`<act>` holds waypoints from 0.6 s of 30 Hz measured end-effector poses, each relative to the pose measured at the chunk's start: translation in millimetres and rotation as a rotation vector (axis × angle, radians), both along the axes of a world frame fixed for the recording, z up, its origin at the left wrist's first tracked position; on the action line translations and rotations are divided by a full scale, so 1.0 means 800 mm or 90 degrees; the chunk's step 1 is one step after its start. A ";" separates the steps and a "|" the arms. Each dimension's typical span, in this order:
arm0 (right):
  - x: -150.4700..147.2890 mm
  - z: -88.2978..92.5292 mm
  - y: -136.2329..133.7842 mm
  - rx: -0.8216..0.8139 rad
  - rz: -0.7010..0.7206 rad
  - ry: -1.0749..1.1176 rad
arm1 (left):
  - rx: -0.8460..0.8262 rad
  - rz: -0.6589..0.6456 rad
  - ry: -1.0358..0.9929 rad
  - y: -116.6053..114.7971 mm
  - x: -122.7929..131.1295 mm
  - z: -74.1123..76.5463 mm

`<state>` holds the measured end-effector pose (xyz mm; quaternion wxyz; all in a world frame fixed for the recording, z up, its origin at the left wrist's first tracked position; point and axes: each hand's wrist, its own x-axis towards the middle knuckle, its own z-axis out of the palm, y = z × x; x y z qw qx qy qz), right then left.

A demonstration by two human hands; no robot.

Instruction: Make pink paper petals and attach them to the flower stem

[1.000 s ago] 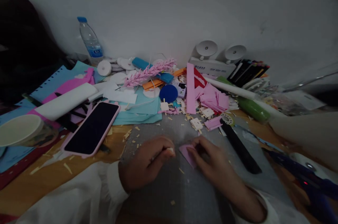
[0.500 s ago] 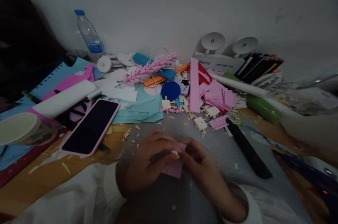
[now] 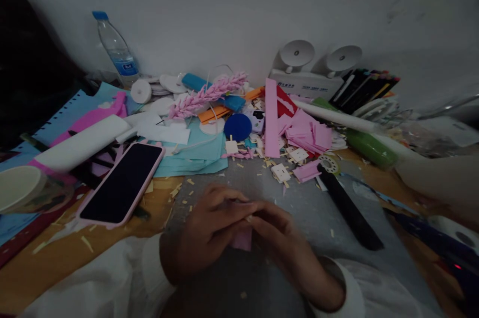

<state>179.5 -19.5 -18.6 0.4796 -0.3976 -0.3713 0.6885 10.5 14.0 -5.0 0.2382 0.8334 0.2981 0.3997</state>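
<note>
Both my hands meet over the grey mat (image 3: 310, 208), fingertips pressed together around a small piece of pink paper (image 3: 242, 240). My left hand (image 3: 209, 225) is closed on the paper from the left, its fingers curled over the top. From the right, my right hand (image 3: 279, 238) pinches at the paper's upper edge, thumb and fingers closed. A tiny pale bit shows between the fingertips; its kind cannot be made out. Most of the paper is hidden behind the fingers, with its lower end hanging below them.
A pink-cased phone (image 3: 121, 183) and a cup (image 3: 22, 188) lie left. Behind are a pink paper strip (image 3: 272, 118), pink sheets (image 3: 309, 131), a pink braided stem (image 3: 209, 94) and a water bottle (image 3: 118, 51). A black-handled tool (image 3: 350, 208) and a blue tool with red light (image 3: 430, 240) are right.
My fingers have closed in further, and the left fingers now cover more of the pink paper, which shows less than before. The whole view has shifted slightly.
</note>
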 end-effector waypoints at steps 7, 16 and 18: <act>0.006 0.006 0.004 0.133 -0.001 -0.096 | 0.042 -0.018 -0.038 -0.001 -0.003 -0.002; 0.011 0.001 0.004 0.173 -0.015 -0.166 | 0.038 -0.015 -0.014 -0.002 -0.003 -0.002; 0.011 0.001 0.003 0.182 -0.021 -0.186 | 0.020 -0.020 -0.018 -0.002 -0.002 -0.004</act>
